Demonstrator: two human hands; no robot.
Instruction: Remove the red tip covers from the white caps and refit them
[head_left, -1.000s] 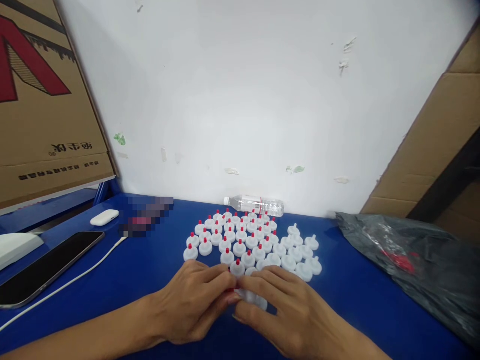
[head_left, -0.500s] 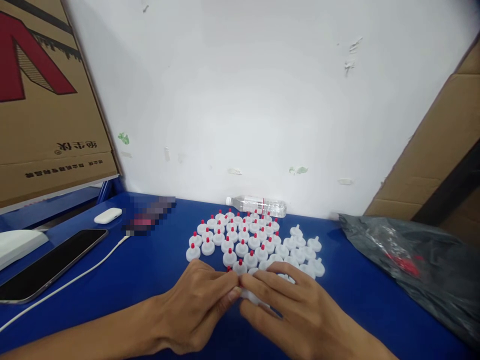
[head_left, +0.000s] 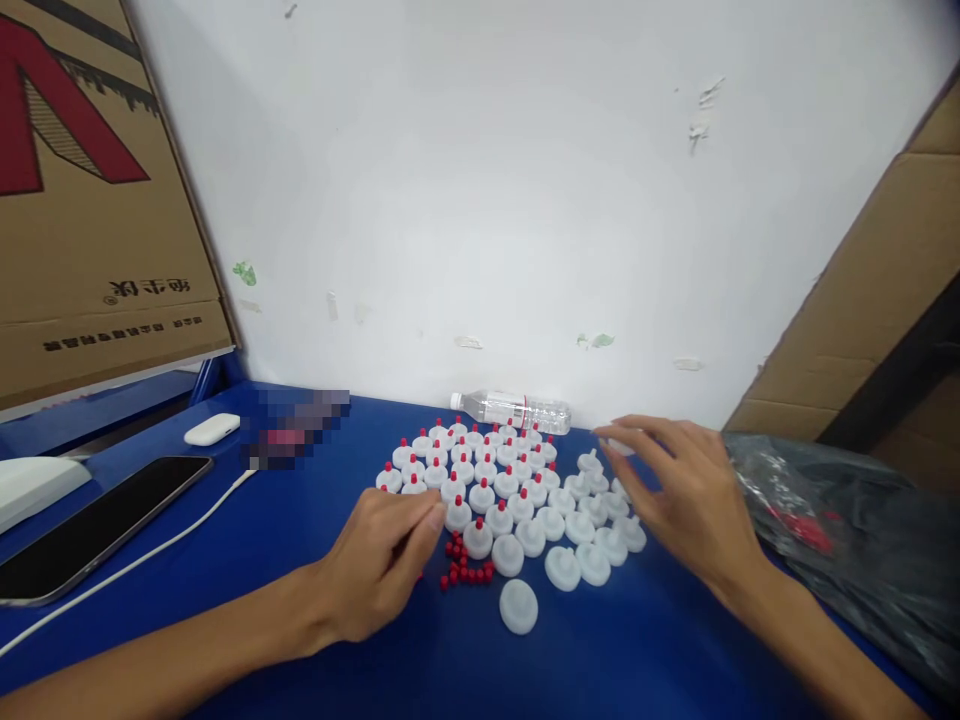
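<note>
My left hand (head_left: pixel 386 565) hovers over the blue table left of the small red tip caps (head_left: pixel 469 573), thumb pressed to curled fingers. Whatever it may pinch is hidden. At the right edge of the group, my right hand (head_left: pixel 679 490) has a pale white nozzle cap (head_left: pixel 621 447) between thumb and fingers, mostly covered. Many white nozzle caps with red tips (head_left: pixel 484 495) stand upright in the middle. Beside them on the right are bare white nozzle caps (head_left: pixel 579 527). One bare white cap (head_left: pixel 519 607) lies alone in front.
A clear plastic bottle (head_left: pixel 514 409) lies along the wall. On the left are a black phone (head_left: pixel 105 525), a white case (head_left: pixel 212 430), a white cable (head_left: pixel 157 560) and a cardboard box (head_left: pixel 112 240). A grey plastic bag (head_left: pixel 847 540) with red bits lies on the right.
My hands have separated from the middle. The right moved up and right to the bare nozzle caps; the left drew back left. The red tip caps and the front white cap are now uncovered.
</note>
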